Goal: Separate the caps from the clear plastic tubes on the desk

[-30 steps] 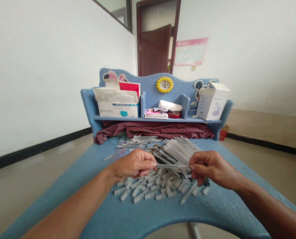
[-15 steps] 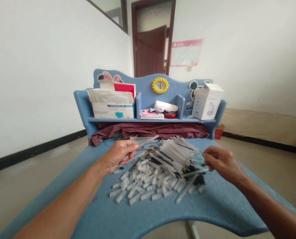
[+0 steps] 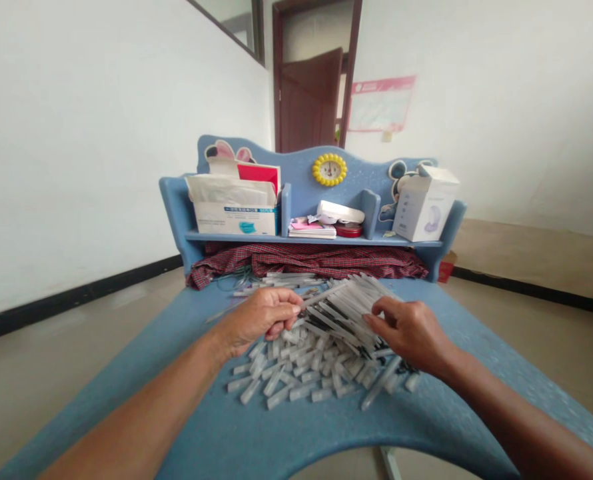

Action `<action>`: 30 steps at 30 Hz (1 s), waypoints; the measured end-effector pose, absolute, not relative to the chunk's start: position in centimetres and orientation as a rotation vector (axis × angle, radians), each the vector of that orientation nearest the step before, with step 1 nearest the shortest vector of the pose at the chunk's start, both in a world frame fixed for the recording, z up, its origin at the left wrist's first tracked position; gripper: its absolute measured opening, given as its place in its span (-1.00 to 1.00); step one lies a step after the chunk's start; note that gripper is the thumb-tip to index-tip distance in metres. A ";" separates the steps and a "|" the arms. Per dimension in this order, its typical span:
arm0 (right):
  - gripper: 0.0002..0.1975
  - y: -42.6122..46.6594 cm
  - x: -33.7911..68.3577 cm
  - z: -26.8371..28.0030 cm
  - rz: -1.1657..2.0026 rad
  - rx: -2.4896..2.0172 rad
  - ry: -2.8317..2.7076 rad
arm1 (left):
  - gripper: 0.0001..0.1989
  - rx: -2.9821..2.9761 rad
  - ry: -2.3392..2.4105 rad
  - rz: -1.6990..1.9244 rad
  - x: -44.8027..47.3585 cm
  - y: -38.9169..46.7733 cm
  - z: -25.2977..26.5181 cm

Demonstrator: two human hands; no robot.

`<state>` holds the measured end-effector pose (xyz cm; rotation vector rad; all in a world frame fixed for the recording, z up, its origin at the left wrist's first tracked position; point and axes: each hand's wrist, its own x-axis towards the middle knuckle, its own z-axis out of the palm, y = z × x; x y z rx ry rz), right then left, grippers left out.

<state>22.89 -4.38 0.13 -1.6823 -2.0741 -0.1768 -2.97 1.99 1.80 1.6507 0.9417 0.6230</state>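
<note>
My left hand (image 3: 266,319) is closed in a pinch on a slim translucent pen barrel (image 3: 325,293) that points right and slightly away from me. My right hand (image 3: 410,332) is over the right side of a heap of long clear pen barrels (image 3: 359,303), with thumb and forefinger nearly together. Whatever lies between its fingertips is too small to make out. In front of the heap are many short frosted pen caps (image 3: 304,363), loosely piled. Some small black parts show at the heap's right edge, partly hidden by my right hand.
The blue desk (image 3: 201,400) has a curved front edge. Behind the heap lie more pens and a red checked cloth (image 3: 316,259). Above stands a shelf with a mask box (image 3: 236,217), a white box (image 3: 424,207) and a red tin (image 3: 349,230).
My right hand has moved left, from beside the heap to over it. My left hand has shifted a little right with a pen barrel. The view has turned slightly left.
</note>
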 end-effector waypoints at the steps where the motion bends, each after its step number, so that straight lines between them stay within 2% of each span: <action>1: -0.74 -4.5 22.9 0.3 -0.233 -1.616 -2.064 | -0.73 1.665 0.938 0.604 -2.8 1.8 1.8; 4: -0.73 -4.9 22.6 1.1 -0.543 -1.271 -2.215 | -0.67 1.741 0.908 0.506 -2.2 0.9 1.7; 6: -0.80 -5.3 22.0 1.4 -0.681 -1.085 -2.393 | -0.65 1.796 0.835 0.423 -1.7 0.1 1.9; 8: -0.90 -5.8 21.4 1.6 -0.694 -1.011 -2.542 | -0.66 1.837 0.752 0.352 -1.2 -0.8 2.2; 11: -0.82 -7.0 21.0 1.9 -0.671 -1.003 -2.650 | -0.72 1.894 0.738 0.260 -0.5 -2.0 2.9; 16: -0.81 -10.0 24.2 2.4 -0.559 -1.032 -2.764 | -0.65 1.958 0.738 0.091 -0.9 -3.6 4.6; 19: -0.73 -10.7 28.7 1.9 -0.524 -1.268 -2.642 | -0.63 1.984 0.876 0.139 -3.1 -3.4 5.2; 24: -0.62 -7.0 31.0 1.7 -0.372 -2.010 -2.262 | -0.66 2.123 1.285 0.465 -4.4 -0.8 3.7; 30: -0.63 -0.1 25.4 2.5 -0.311 -2.177 -2.198 | -0.85 2.590 1.443 0.346 -0.8 0.3 0.5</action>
